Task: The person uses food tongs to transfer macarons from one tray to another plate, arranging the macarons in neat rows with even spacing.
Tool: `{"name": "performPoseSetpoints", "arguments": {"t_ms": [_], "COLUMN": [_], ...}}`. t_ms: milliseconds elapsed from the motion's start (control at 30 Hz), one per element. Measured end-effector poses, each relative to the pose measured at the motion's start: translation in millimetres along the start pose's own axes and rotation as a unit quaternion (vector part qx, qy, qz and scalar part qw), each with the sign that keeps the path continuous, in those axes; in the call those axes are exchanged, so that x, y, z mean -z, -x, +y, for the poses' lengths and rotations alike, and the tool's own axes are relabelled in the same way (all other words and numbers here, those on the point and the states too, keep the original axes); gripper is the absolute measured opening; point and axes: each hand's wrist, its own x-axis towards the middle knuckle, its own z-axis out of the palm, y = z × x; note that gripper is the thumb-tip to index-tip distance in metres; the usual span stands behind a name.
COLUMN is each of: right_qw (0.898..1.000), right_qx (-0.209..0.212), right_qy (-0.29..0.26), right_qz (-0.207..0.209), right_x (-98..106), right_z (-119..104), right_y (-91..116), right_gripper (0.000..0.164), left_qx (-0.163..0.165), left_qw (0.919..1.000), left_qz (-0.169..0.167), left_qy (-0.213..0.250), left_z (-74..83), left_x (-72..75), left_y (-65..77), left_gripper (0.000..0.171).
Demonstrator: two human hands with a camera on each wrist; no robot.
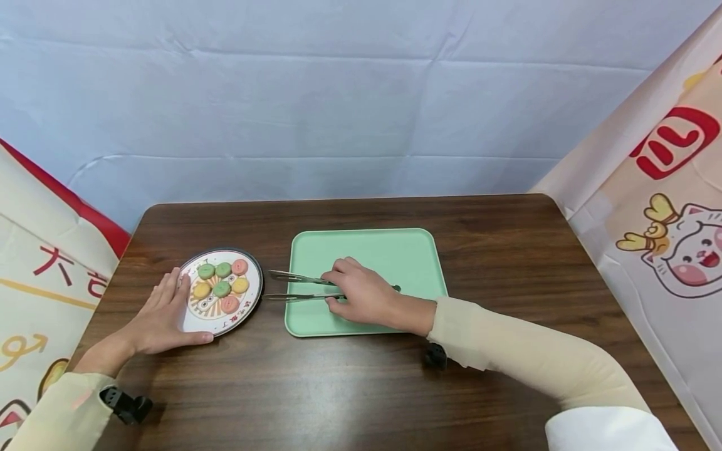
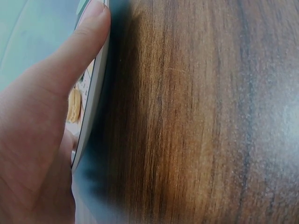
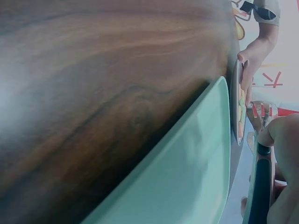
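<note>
On the left of the table, a round white plate (image 1: 249, 305) with a dark rim and printed pattern bears several green, pink and yellow macarons (image 1: 222, 289). My left hand (image 1: 159, 321) rests against the plate's left side, fingers straight and spread, with the thumb along the near rim. Metal tongs (image 1: 304, 296) are gripped in my right hand (image 1: 366, 293) above a light green tray (image 1: 389, 250). Their two arms stand apart and point left toward the plate, short of the macarons. In the right wrist view a slotted tong tip (image 3: 256, 116) and dark handle (image 3: 260, 191) show.
The dark wooden table (image 1: 316, 388) reaches back to a pale blue cloth (image 1: 338, 113). Printed cloths (image 1: 665, 207) hang at both sides. The tray stands to the right of the plate, with a narrow strip of wood between them.
</note>
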Motion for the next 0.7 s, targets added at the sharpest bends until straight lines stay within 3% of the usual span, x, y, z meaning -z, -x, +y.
{"name": "performPoseSetpoints", "arguments": {"t_ms": [200, 533, 700], "right_qw": [1.0, 0.999, 0.999], "right_qx": [-0.009, -0.036, -0.038], "right_qy": [0.003, -0.002, -0.01], "right_qz": [0.011, 0.025, 0.037], "right_x": [0.3, 7.8, 10.3], "right_z": [6.7, 17.5, 22.3], "right_y": [9.7, 24.6, 33.3], "right_gripper": [0.035, 0.035, 0.034], "left_qx": [-0.003, 0.011, 0.001], "left_qw": [1.0, 0.9996, 1.0], "left_qz": [0.008, -0.022, -0.003], "left_qy": [0.001, -0.015, 0.002], "left_z": [4.4, 15.5, 11.7], "left_x": [1.2, 9.5, 6.7], "left_y": [1.1, 0.4, 0.7], "left_gripper": [0.135, 0.135, 0.135]}}
